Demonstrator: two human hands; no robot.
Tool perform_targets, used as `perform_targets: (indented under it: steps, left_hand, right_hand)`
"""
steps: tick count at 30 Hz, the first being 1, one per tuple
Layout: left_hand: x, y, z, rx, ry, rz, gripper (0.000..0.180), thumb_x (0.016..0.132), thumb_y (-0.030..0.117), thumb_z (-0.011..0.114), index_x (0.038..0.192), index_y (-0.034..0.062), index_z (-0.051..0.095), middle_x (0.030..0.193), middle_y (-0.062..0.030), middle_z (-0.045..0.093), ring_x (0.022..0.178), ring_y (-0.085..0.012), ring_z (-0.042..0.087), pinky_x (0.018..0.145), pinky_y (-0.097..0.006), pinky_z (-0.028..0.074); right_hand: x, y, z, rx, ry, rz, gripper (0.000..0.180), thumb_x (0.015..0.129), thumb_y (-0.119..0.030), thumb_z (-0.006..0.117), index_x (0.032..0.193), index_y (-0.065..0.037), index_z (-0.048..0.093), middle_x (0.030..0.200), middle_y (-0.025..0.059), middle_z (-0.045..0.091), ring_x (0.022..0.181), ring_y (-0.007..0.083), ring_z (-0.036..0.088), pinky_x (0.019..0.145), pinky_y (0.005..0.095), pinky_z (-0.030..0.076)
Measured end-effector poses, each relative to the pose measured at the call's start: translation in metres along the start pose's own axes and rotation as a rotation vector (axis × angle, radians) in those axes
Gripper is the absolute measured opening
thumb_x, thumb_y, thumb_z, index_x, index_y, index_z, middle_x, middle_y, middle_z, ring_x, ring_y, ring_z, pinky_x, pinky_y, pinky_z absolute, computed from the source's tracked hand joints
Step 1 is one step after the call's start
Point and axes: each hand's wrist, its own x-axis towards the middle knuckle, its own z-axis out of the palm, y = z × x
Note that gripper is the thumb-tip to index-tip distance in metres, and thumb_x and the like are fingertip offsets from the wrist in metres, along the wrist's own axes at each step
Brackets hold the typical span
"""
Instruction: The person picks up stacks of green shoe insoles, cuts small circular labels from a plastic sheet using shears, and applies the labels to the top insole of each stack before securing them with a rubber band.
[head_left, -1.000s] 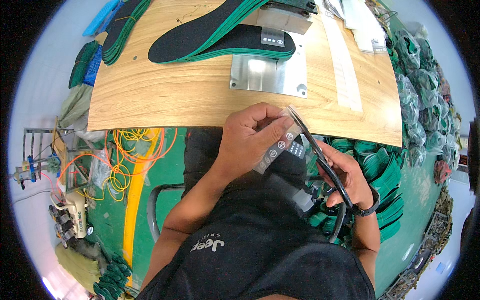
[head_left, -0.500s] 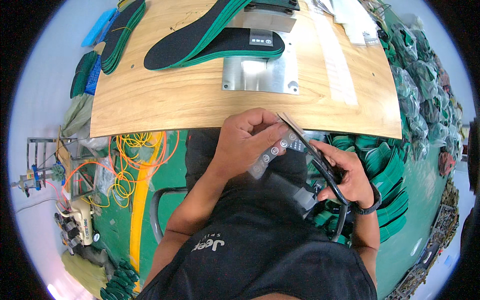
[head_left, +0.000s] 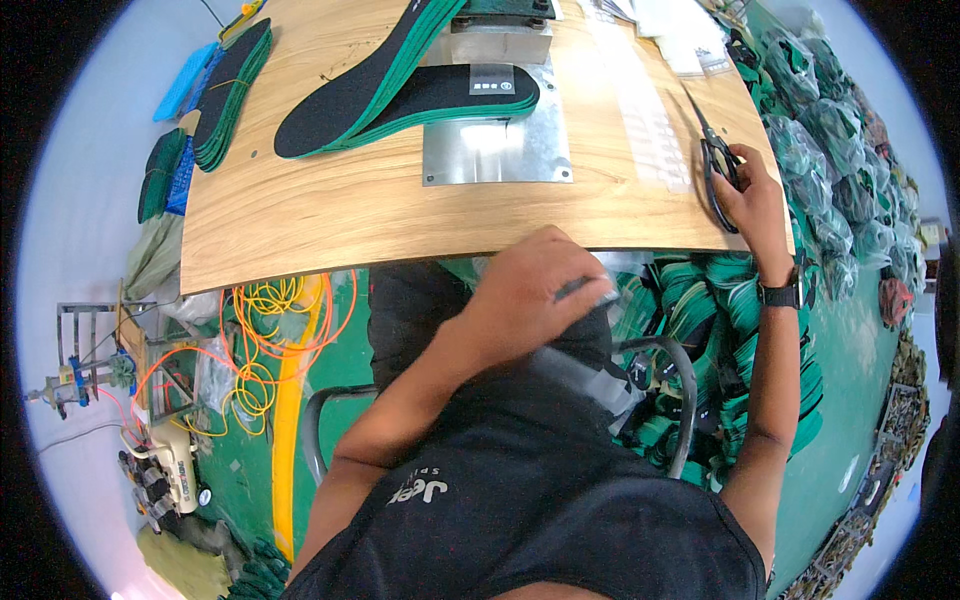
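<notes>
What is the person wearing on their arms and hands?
No gloves: both the left hand and the right hand are bare. A black wristwatch sits on the right wrist. The forearms are uncovered, and the black short-sleeved shirt ends above the elbows.

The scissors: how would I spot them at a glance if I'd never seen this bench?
Start at the wooden table and follow its near edge to the right-hand end. There the right hand rests on black scissors lying flat, blades pointing away from the person. They are the only dark, thin metal tool there, unlike the pale paper strips beside them.
</notes>
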Motion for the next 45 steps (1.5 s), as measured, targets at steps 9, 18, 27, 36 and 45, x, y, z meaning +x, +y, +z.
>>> perform_targets:
  steps: [9,18,27,36,45]
  left_hand:
    - [-0.006,0.017,0.006,-0.732,0.482,-0.149,0.015,0.087,0.01,0.062,0.097,0.0001,0.06,0.09,-0.0076,0.06,0.077,-0.0118,0.057,0.069,-0.024,0.045]
    - [0.024,-0.015,-0.168,0.827,0.396,0.061,0.092,0.059,0.04,0.082,0.133,0.0016,0.042,0.141,-0.0203,0.034,0.13,-0.0369,0.033,0.107,-0.043,0.028]
    - [0.09,-0.057,-0.192,0.758,-0.221,-0.315,0.081,0.06,0.037,0.074,0.127,0.0004,0.047,0.119,-0.0264,0.054,0.11,-0.0395,0.051,0.097,-0.042,0.04]
    - [0.079,-0.065,-0.201,0.332,0.078,-0.294,0.053,0.064,0.022,0.068,0.111,-0.0003,0.057,0.091,-0.0155,0.062,0.084,-0.0243,0.059,0.078,-0.033,0.046]
    - [0.055,-0.089,-0.225,-0.253,0.619,-0.221,0.043,0.074,0.014,0.064,0.11,-0.007,0.055,0.099,-0.0111,0.062,0.09,-0.0188,0.059,0.082,-0.029,0.045]
  right_hand:
    - [-0.097,-0.15,0.03,0.639,-0.173,-0.349,0.04,0.07,-0.014,0.078,0.103,-0.001,0.059,0.095,0.016,0.061,0.084,0.0319,0.06,0.072,0.0359,0.048]
    - [-0.083,-0.168,0.055,1.012,-0.19,-0.107,0.012,0.081,-0.001,0.064,0.093,0.001,0.063,0.085,0.0149,0.063,0.074,0.0285,0.062,0.066,0.0294,0.048]
    - [-0.066,-0.169,0.06,0.901,-0.236,-0.062,0.006,0.085,-0.007,0.062,0.084,-0.001,0.063,0.072,0.0137,0.062,0.063,0.0252,0.06,0.058,0.0295,0.046]
    - [-0.041,-0.189,0.047,0.931,-0.296,-0.391,0.006,0.084,-0.007,0.062,0.084,-0.001,0.061,0.071,0.0128,0.057,0.064,0.0287,0.056,0.058,0.0355,0.044]
    - [-0.008,-0.216,0.063,1.078,-0.746,0.136,0.019,0.093,-0.021,0.055,0.091,-0.005,0.065,0.066,-0.0003,0.057,0.056,0.0055,0.047,0.052,0.0199,0.04]
